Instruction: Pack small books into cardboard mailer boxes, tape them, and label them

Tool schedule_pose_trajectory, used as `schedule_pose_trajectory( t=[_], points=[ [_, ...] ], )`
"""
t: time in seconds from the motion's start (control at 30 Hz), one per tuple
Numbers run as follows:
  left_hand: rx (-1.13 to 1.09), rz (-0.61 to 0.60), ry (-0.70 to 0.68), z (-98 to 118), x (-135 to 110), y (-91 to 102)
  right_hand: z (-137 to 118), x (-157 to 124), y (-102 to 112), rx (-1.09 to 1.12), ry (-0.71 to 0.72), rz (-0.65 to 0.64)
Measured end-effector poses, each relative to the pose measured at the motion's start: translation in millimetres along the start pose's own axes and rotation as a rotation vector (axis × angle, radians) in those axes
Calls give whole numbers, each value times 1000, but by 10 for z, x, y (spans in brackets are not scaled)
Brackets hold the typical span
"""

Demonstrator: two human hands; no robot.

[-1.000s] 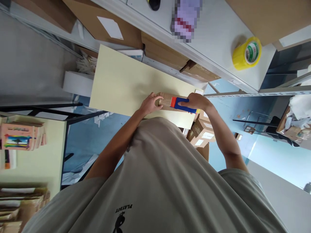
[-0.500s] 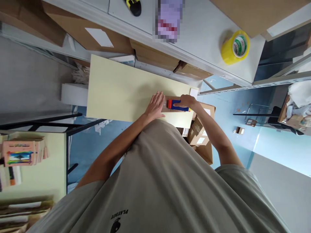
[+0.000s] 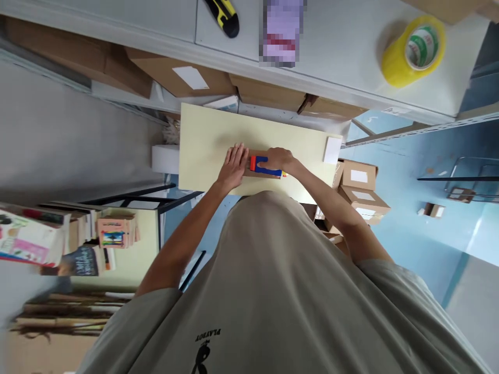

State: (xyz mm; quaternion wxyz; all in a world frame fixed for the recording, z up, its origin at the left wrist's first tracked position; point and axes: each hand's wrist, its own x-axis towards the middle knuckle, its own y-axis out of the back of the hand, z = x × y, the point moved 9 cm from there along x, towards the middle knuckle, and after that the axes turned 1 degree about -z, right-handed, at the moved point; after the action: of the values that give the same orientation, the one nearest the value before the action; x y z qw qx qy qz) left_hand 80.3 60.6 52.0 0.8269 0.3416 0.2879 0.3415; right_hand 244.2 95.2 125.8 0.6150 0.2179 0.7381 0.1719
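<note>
A flat brown cardboard parcel lies on a pale yellow table. My left hand rests flat on the parcel's left end with its fingers stretched out. My right hand is wrapped round a blue tape dispenser with a red head, which lies on top of the parcel. My own grey shirt fills the lower part of the view.
A grey shelf beyond the table bears a yellow tape roll and a yellow-black utility knife. Cardboard boxes stand on the blue floor at right. Books are stacked on a table at left. A white card lies at the table's right end.
My left hand went from gripping the parcel's end to lying flat on it. The dispenser and my right hand have slid left along the parcel. The view has shifted.
</note>
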Motion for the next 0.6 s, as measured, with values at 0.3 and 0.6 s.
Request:
schedule_pose_trajectory(
  t=[0.3,0.6],
  points=[
    [13,26,40,-10,-8,-51,224,-60,-5,68,7,-12],
    [27,-45,24,2,-2,-72,1505,-619,-67,229,-134,-147]
  ],
)
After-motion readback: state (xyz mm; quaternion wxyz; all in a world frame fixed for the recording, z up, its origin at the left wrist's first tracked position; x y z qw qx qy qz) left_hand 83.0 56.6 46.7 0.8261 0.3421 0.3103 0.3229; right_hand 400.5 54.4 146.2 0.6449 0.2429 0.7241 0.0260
